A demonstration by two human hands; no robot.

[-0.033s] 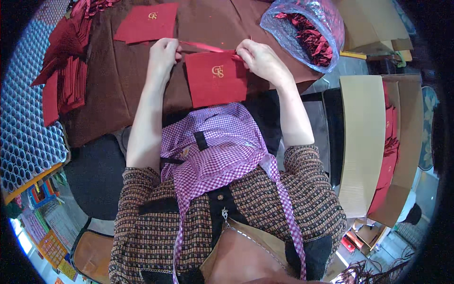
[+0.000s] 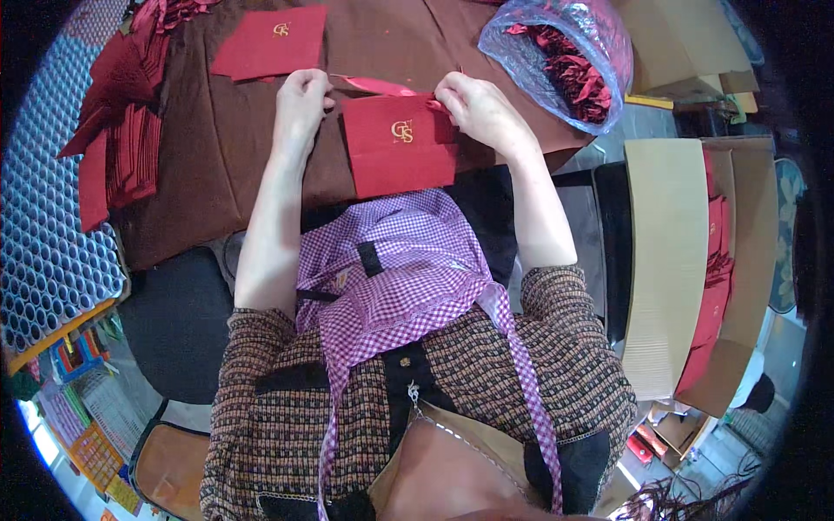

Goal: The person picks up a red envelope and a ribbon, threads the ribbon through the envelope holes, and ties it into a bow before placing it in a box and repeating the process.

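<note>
A red bag (image 2: 391,161) with a gold emblem lies near the front edge of the brown-covered table (image 2: 208,165). Along its top edge runs a shiny red ribbon (image 2: 382,86). My left hand (image 2: 301,95) is closed, pinching the ribbon's left end just off the bag's upper left corner. At the upper right corner, my right hand (image 2: 476,102) pinches the ribbon close against the bag; its fingertips partly hide that spot. Another red bag (image 2: 274,42) with the same emblem lies flat beyond my left hand.
Stacked red bags (image 2: 130,161) stand along the table's left side. At the far right sits a clear bluish plastic bag (image 2: 556,65) full of crumpled red ribbon pieces. An open cardboard box (image 2: 665,269) holding red bags is on my right. A purple checked apron (image 2: 391,286) covers my lap.
The red bag under my hands has shifted very slightly to the right, and the ribbon with it. Both hands keep their grip.
</note>
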